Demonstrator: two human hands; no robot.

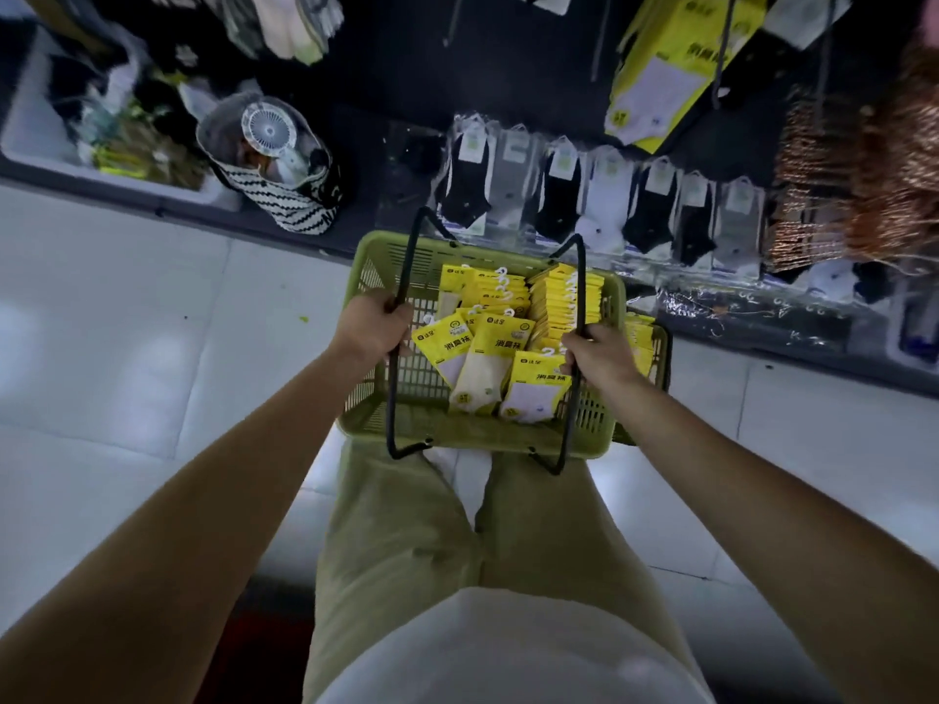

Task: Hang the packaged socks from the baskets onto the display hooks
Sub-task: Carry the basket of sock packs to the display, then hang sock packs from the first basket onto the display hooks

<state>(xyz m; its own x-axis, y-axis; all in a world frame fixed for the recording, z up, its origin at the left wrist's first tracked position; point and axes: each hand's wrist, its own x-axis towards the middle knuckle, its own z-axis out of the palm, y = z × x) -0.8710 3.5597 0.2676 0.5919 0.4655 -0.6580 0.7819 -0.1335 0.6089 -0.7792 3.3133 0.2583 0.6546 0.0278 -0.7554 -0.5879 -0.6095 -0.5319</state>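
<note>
Head view: left hand (pixel 375 325) and right hand (pixel 599 354) each clenched round black handle, carrying green basket (pixel 391 393) level above floor, near display. Yellow sock packs (pixel 488 358) lie loose inside, plastic hangers up. Likely two-handed to keep load from tipping.

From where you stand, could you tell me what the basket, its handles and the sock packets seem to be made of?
The green basket looks like matte moulded plastic, given its slotted lattice walls. Its black handles seem thin metal rod, possibly coated. The yellow sock packets appear to be printed card or film; I cannot tell which.
</note>
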